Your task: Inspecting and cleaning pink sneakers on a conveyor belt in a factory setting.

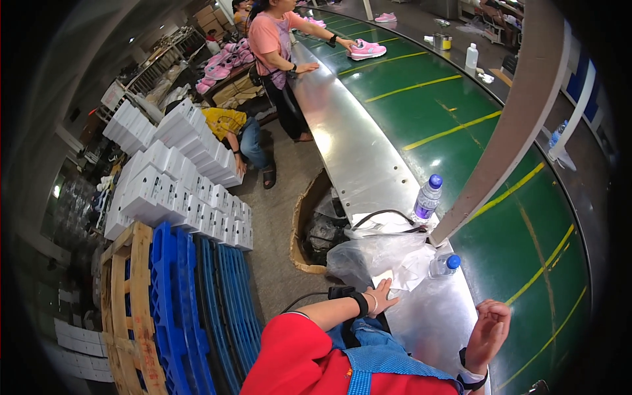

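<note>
My left hand [380, 296] lies on the edge of the metal ledge [426, 319], fingers stretched out and touching crumpled white paper [409, 271]. It holds nothing that I can see. Just beyond it a clear plastic bag [359, 258] spreads over the ledge's edge. My right hand [490, 331] is raised beside the green conveyor belt [533, 322], its fingers loosely bent and nothing visible in them. Between the hands and a slanted post lies a clear bottle with a blue cap [445, 265]. Farther along stands a purple-labelled water bottle [428, 199].
An open carton [297, 230] with dark contents stands left of the ledge. Blue pallets [172, 296] and stacked white boxes [158, 194] fill the left. A standing co-worker [270, 43] touches a pink shoe [367, 50] on the belt; another person [227, 125] bends by the boxes.
</note>
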